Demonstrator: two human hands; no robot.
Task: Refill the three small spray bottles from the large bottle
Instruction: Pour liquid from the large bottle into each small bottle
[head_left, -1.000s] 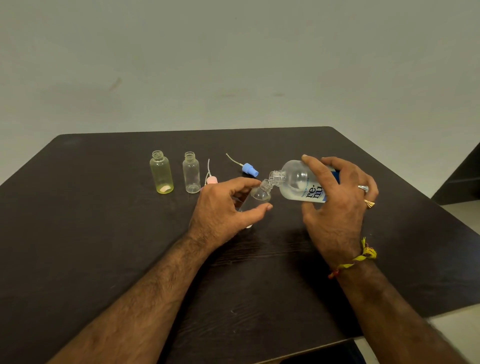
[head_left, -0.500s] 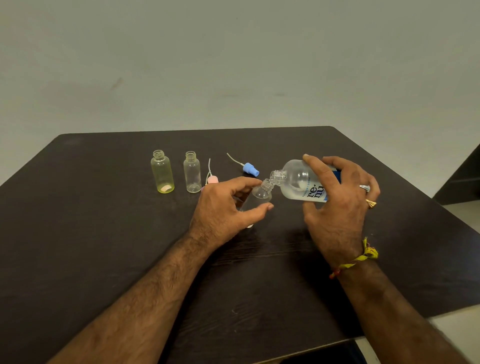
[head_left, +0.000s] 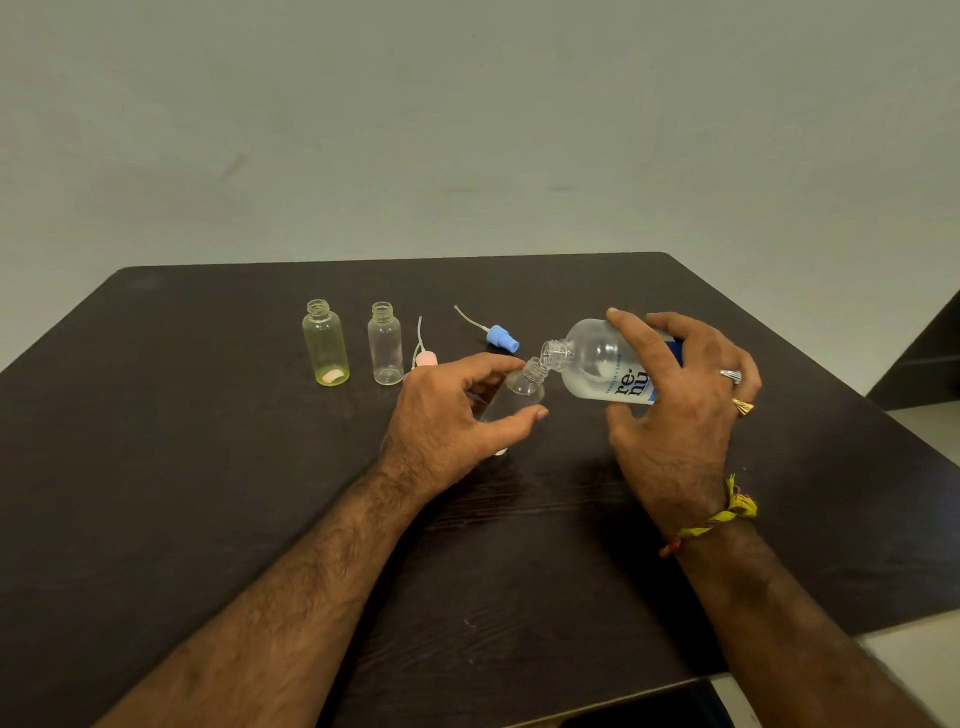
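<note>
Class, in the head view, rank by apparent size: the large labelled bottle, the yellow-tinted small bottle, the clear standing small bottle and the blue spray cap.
1. Large clear labelled bottle.
2. Yellow-tinted small bottle and clear standing small bottle: alike, unranked.
3. Blue spray cap.

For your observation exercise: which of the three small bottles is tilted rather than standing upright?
The clear small bottle gripped by the left hand; the yellow bottle and the other clear bottle stand upright.
</note>
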